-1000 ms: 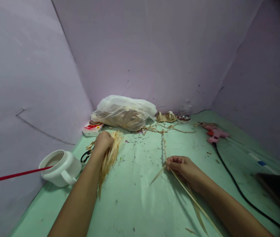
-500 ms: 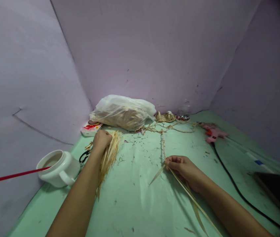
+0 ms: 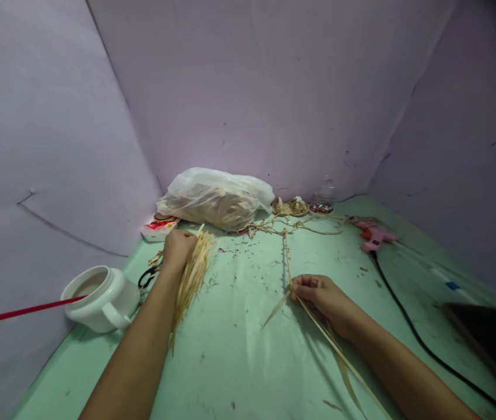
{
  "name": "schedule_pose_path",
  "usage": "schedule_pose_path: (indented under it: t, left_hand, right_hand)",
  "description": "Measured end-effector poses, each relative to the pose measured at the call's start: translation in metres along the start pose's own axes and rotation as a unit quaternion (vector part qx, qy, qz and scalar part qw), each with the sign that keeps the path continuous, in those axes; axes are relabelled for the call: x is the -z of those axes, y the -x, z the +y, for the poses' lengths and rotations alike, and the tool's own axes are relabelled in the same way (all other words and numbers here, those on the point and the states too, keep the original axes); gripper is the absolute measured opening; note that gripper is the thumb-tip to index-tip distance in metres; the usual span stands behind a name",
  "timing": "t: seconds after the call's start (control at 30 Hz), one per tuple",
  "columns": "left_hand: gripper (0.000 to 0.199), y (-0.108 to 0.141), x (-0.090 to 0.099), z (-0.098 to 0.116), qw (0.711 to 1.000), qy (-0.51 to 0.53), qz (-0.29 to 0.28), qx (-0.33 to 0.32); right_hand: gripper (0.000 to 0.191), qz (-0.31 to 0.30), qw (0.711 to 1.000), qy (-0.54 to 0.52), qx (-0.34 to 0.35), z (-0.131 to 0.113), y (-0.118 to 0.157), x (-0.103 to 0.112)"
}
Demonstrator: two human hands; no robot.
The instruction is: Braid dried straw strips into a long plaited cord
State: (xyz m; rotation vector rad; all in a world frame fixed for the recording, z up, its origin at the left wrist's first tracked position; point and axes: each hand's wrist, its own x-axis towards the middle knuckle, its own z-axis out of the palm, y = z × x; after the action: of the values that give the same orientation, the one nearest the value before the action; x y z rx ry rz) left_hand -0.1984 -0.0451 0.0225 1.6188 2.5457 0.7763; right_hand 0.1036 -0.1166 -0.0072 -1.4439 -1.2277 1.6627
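Note:
My left hand [image 3: 178,249] is closed at the upper left edge of a bundle of dry straw strips [image 3: 193,274], and a strip end sticks up beside its fingers. My right hand [image 3: 318,294] pinches the lower end of a thin braided cord [image 3: 287,256]. From that pinch, long pale strips [image 3: 339,353] run down toward the front edge and a short one [image 3: 276,309] points down to the left. The cord stretches away from me toward a tangle of cord [image 3: 269,226] at the back.
A white pot [image 3: 101,297] with a red stick [image 3: 24,311] stands left, near black scissors [image 3: 147,277]. Behind are a plastic bag [image 3: 219,198], a red-and-white box [image 3: 159,228] and woven pieces [image 3: 290,206]. Right are a pink glue gun [image 3: 377,235], its black cable [image 3: 418,335] and a dark object [image 3: 488,338].
A strip end now stands up beside my left fingers. The view has shifted slightly; my right hand still pinches the cord.

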Motion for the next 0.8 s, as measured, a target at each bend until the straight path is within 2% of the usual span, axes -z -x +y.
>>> schedule_pose_path:
  t: [0.13,0.27,0.4,0.47,0.5,0.53,0.6,0.63,0.67,0.73,0.8]
  left_hand:
    - [0.031,-0.002,0.004,0.003,0.993,0.07,0.089,-0.015]
    - [0.027,-0.001,0.013,0.015,0.969,0.175,0.162,-0.068]
    - [0.024,0.017,0.041,0.043,0.94,0.236,0.215,-0.118]
    - [0.024,0.033,0.057,0.062,0.939,0.25,0.2,-0.123]
    - [0.023,0.043,0.063,0.072,0.944,0.258,0.167,-0.12]
    - [0.021,0.053,0.066,0.081,0.952,0.263,0.108,-0.113]
    - [0.016,0.074,0.065,0.098,0.962,0.25,-0.065,-0.091]
    - [0.014,0.083,0.059,0.104,0.955,0.231,-0.163,-0.088]
    - [0.013,0.092,0.052,0.109,0.939,0.203,-0.261,-0.095]
    - [0.015,0.106,0.032,0.115,0.894,0.143,-0.405,-0.127]
    - [0.02,0.116,0.011,0.115,0.87,0.089,-0.467,-0.135]
  right_hand:
    - [0.019,-0.002,1.0,0.001,0.008,0.0,0.0,0.001]
    - [0.019,-0.01,1.0,-0.002,0.015,0.001,0.0,0.002]
    - [0.018,-0.008,1.0,0.0,0.013,0.001,-0.001,0.002]
    - [0.018,-0.009,1.0,-0.003,0.013,0.001,-0.001,0.003]
    - [0.018,-0.011,1.0,-0.007,0.015,0.001,0.0,0.003]
    - [0.018,-0.016,1.0,-0.012,0.018,0.0,0.0,0.004]
    - [0.019,-0.024,0.999,-0.021,0.021,-0.001,0.002,0.005]
    - [0.018,-0.025,0.999,-0.024,0.02,-0.002,0.003,0.005]
    - [0.018,-0.025,0.999,-0.027,0.02,-0.003,0.003,0.005]
    - [0.017,-0.023,0.999,-0.03,0.022,-0.005,0.004,0.005]
    - [0.016,-0.02,0.999,-0.032,0.027,-0.005,0.004,0.005]
